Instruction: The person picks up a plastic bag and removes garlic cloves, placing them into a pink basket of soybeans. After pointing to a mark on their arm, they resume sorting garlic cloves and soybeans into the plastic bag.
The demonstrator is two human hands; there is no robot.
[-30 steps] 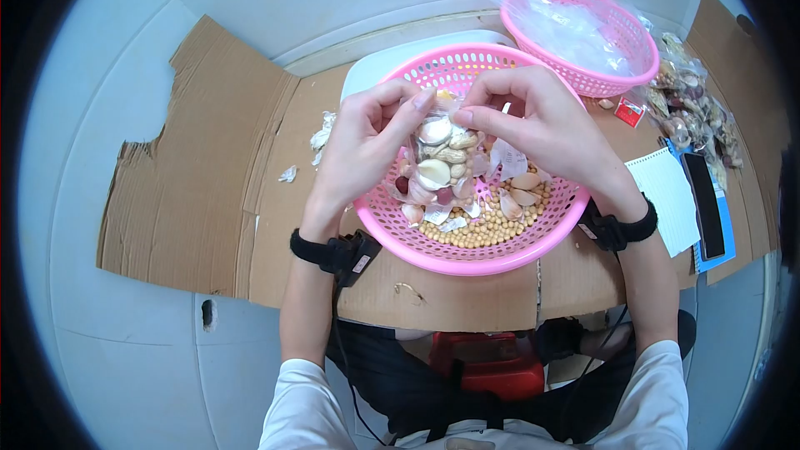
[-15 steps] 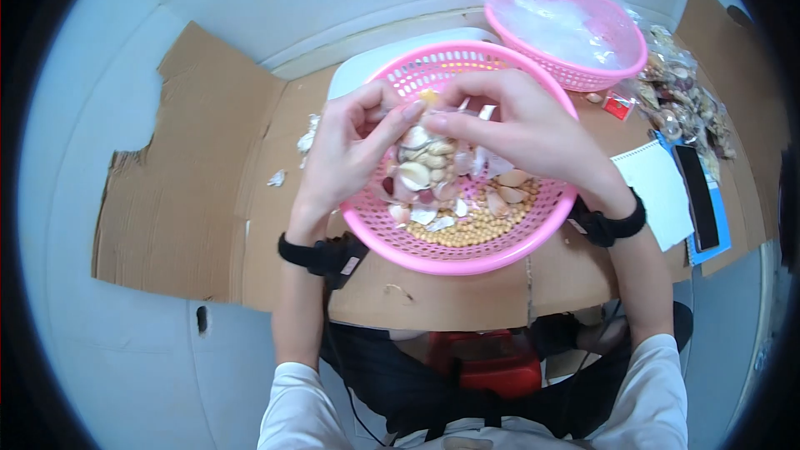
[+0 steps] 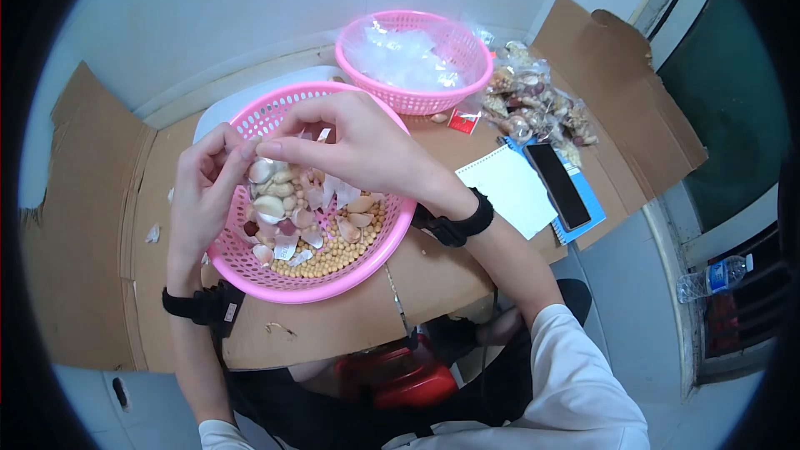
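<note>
My left hand (image 3: 204, 192) and my right hand (image 3: 354, 146) meet over a pink basket (image 3: 325, 287). Thumbs and fingers of both pinch the top of a clear plastic bag (image 3: 279, 192) filled with garlic cloves, peanuts and other small pieces. The bag hangs upright below my fingertips. Beneath it, the basket holds yellow soybeans (image 3: 337, 257), loose garlic cloves (image 3: 350, 229) and scraps of white skin or paper.
Behind stands a second pink basket (image 3: 417, 102) with clear plastic bags. Several filled bags (image 3: 542, 104) are piled beside it. A red packet (image 3: 463, 121), a notebook (image 3: 510, 192) and a black phone (image 3: 558, 186) lie at the right. Cardboard flaps (image 3: 617, 92) rise at both sides.
The camera view has turned to the right, so the basket and hands appear further left and a bottle shows at the far right. Both hands still pinch the bag top.
</note>
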